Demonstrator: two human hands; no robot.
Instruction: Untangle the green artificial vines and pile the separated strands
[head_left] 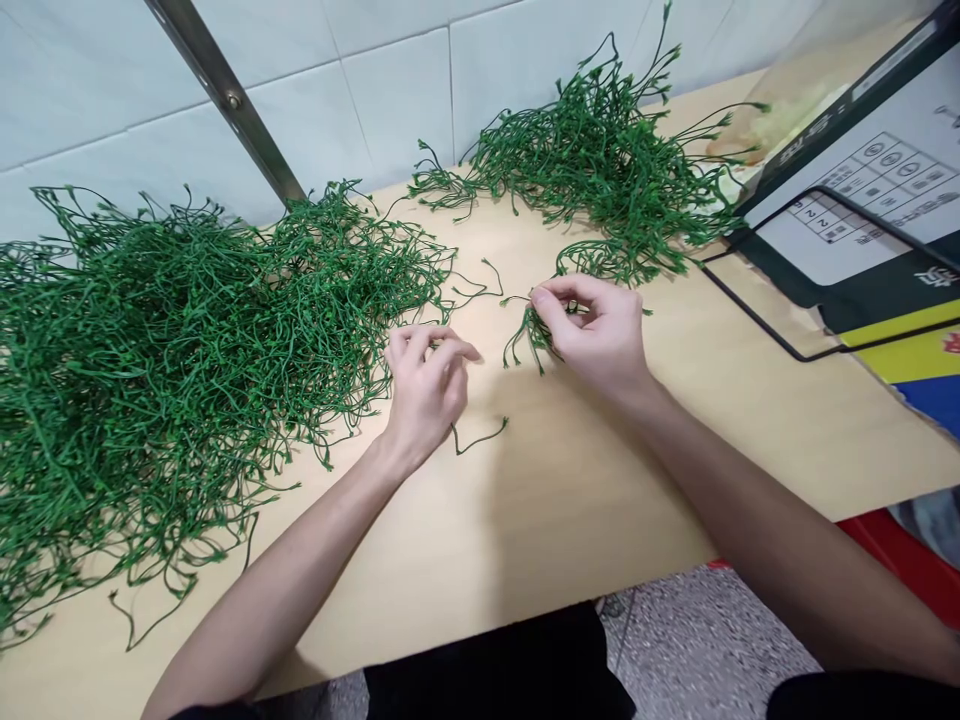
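White tiles [397,120] back a pale bench [420,570] where green stems [187,350] lie heaped at nine and one o'clock, right hand [604,330] pinching a small bunch [536,332], left hand [431,385] half-open, empty.

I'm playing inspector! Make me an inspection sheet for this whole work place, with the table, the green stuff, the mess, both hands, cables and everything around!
Surface: pale tabletop, a shadow across its front.
Job's things: big green pile at left; smaller green pile toward the back right.
Clutter: loose strand near the left hand; printed panel and black wire-like frame at right.
Hands: left loosely curled beside the big pile, contents unclear; right hand pinching green strands.
Cables: nothing seen.
Surroundings: tiled wall with a metal strip; speckled floor below.
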